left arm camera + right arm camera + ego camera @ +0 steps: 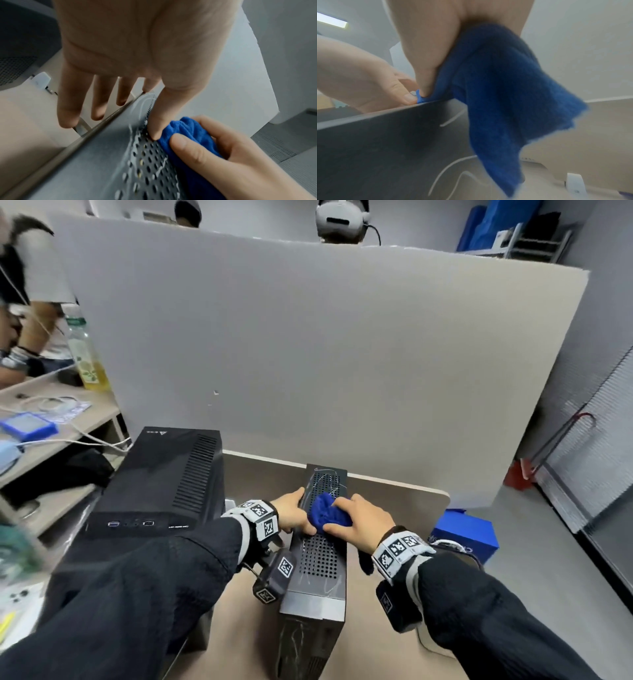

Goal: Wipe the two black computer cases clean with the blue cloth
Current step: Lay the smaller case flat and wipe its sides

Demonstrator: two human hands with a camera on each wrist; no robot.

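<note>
Two black computer cases stand on the beige table (pixel 404 491). The large tower (pixel 154 484) is at the left and nothing touches it. The slim case (pixel 320 556) stands on its narrow side in the middle, its perforated top (pixel 145 169) marked with white scribbles. My left hand (pixel 291 513) clasps its top left edge, thumb (pixel 156 121) on top and fingers (pixel 68 108) down the side. My right hand (pixel 359 522) holds the bunched blue cloth (pixel 327 513) on the case's top. A loose end of the cloth (pixel 496 94) hangs over the case's right side (pixel 385 142).
A tall grey partition board (pixel 308 354) stands right behind the cases. A blue box (pixel 469 535) sits on the floor at the right. At the left a cluttered desk (pixel 96 419) holds a bottle (pixel 85 354) and cables. People are beyond the board.
</note>
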